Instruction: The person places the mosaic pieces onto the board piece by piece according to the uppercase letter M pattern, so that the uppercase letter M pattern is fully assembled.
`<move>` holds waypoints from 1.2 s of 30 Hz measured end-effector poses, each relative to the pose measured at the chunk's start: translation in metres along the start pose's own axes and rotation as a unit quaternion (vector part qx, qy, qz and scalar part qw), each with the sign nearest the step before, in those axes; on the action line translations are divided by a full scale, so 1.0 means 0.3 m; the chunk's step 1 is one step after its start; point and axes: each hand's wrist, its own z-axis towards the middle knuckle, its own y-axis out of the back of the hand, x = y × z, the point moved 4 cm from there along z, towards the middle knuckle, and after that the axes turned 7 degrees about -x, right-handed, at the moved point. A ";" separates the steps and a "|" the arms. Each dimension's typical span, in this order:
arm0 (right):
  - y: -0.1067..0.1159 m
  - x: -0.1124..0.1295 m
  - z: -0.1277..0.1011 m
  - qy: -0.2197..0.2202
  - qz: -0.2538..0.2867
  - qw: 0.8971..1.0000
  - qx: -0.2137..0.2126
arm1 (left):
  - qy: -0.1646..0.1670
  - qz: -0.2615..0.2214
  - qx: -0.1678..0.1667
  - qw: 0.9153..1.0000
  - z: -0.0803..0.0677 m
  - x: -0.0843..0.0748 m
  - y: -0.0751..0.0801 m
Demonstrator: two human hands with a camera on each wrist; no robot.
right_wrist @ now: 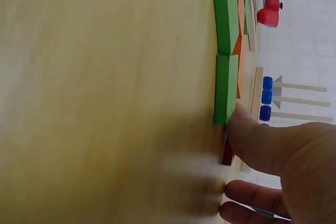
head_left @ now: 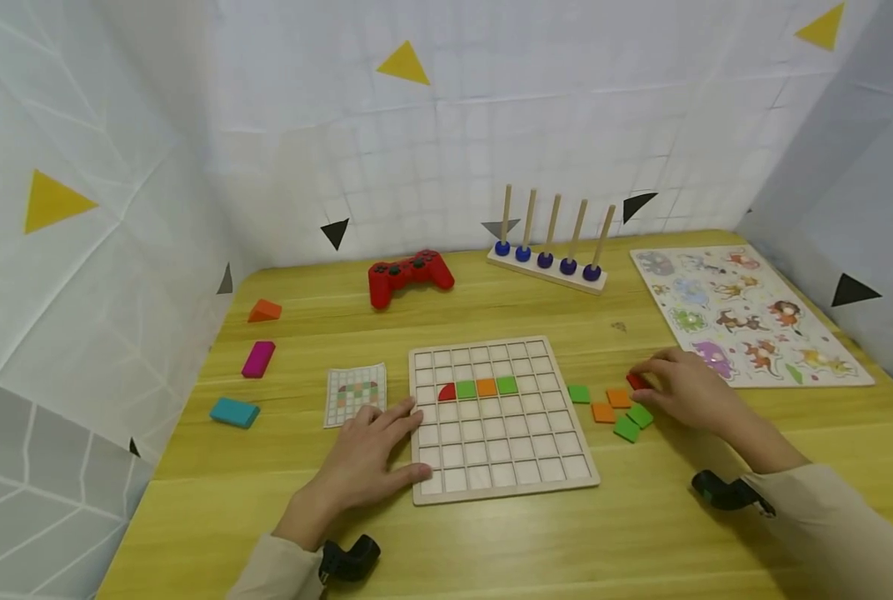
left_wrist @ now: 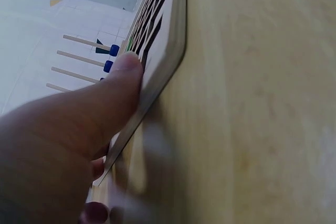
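A square wooden grid board (head_left: 502, 479) lies in the middle of the table. One of its rows holds a red quarter-round tile (head_left: 447, 392), two green tiles and an orange tile (head_left: 486, 387) side by side. My left hand (head_left: 367, 458) rests along the board's left edge, fingers spread and thumb (left_wrist: 123, 74) on the rim. To the right of the board, my right hand (head_left: 686, 387) pinches a red tile (head_left: 636, 381) between thumb and fingers, low at the tabletop. Several loose green tiles (head_left: 626, 428) and orange tiles (head_left: 603, 412) lie just left of it.
A small pattern card (head_left: 355, 387) lies left of the board. Behind stand a red game controller (head_left: 409, 275) and a peg rack (head_left: 551, 271) with blue beads. An animal puzzle board (head_left: 754, 317) is at right; orange, magenta and teal blocks (head_left: 234, 412) sit at left.
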 end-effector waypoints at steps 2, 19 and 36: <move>0.002 0.008 0.000 0.015 0.003 1.000 -0.007 | 0.001 0.000 0.002 1.000 0.002 -0.001 -0.001; -0.004 0.124 0.065 0.035 0.040 0.998 -0.023 | 0.006 -0.003 0.004 1.000 0.001 -0.003 0.003; -0.032 0.273 0.116 0.103 0.045 0.993 -0.025 | 0.002 0.006 0.004 1.000 0.006 -0.003 -0.002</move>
